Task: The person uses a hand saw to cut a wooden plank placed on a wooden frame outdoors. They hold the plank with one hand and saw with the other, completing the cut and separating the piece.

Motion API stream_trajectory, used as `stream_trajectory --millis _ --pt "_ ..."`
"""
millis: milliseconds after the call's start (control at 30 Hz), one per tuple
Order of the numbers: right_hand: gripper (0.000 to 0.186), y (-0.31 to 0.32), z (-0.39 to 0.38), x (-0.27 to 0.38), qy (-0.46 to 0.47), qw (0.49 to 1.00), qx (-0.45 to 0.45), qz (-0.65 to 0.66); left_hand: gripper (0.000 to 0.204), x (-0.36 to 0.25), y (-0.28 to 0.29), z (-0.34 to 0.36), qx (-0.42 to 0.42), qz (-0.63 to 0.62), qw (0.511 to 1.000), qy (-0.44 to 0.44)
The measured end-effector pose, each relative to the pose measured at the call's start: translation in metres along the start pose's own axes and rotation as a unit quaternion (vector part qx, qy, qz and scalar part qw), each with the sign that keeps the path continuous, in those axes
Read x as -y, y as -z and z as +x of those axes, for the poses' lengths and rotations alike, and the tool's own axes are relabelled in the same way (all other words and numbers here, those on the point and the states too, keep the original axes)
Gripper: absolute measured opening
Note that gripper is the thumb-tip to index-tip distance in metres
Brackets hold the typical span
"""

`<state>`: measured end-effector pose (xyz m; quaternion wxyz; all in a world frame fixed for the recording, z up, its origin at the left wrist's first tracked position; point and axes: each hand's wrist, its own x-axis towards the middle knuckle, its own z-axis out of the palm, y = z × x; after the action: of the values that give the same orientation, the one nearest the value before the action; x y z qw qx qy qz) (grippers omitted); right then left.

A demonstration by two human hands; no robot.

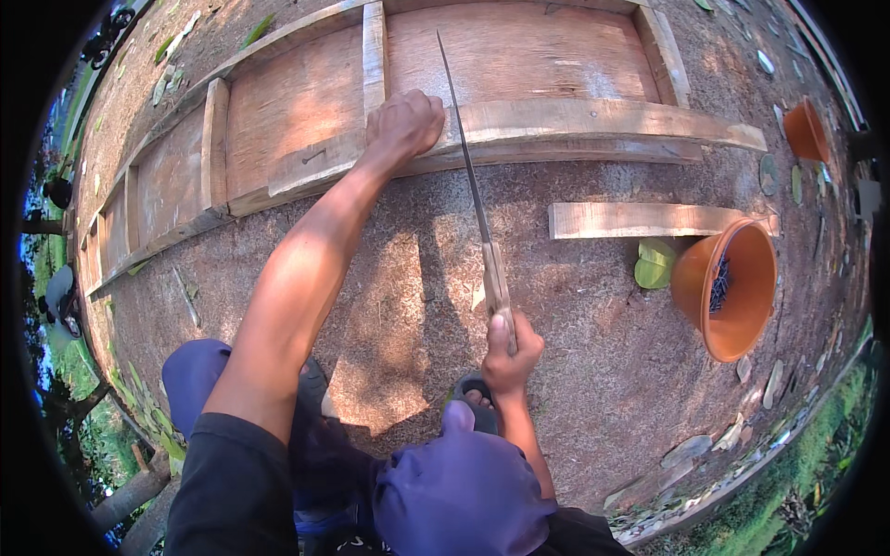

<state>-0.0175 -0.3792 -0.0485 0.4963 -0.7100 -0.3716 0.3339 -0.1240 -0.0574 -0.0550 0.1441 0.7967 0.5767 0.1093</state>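
My right hand (512, 352) is wrapped round the wooden handle of a handsaw (475, 195). The saw's thin blade points away from me, seen nearly edge-on, and crosses a loose wooden plank (593, 119); whether it has cut into the wood I cannot tell. Just left of the blade, my left hand (405, 123) presses down on that plank with its fingers curled over it. The plank lies along the near side of a wooden frame (215, 148) backed with plywood (519, 56). A nail (315, 156) sticks out of the plank left of my left hand.
A shorter wood offcut (640, 221) lies on the ground to the right. Beside it an orange bucket (742, 306) leans on its side with nails (719, 283) inside. A second orange pot (807, 132) stands farther right. Dry leaves (686, 451) are scattered about, and a green leaf (654, 264) touches the bucket.
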Motion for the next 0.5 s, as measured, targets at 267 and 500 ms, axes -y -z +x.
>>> stream_trajectory --millis 267,500 --pt "0.027 -0.004 0.008 0.007 0.0 0.999 -0.025 0.026 0.045 -0.003 -0.005 0.005 -0.001 0.033 0.999 -0.004" --pt "0.024 -0.003 0.004 -0.003 0.018 0.999 -0.018 0.036 0.043 0.012 -0.01 0.005 -0.029 0.027 0.998 -0.041"
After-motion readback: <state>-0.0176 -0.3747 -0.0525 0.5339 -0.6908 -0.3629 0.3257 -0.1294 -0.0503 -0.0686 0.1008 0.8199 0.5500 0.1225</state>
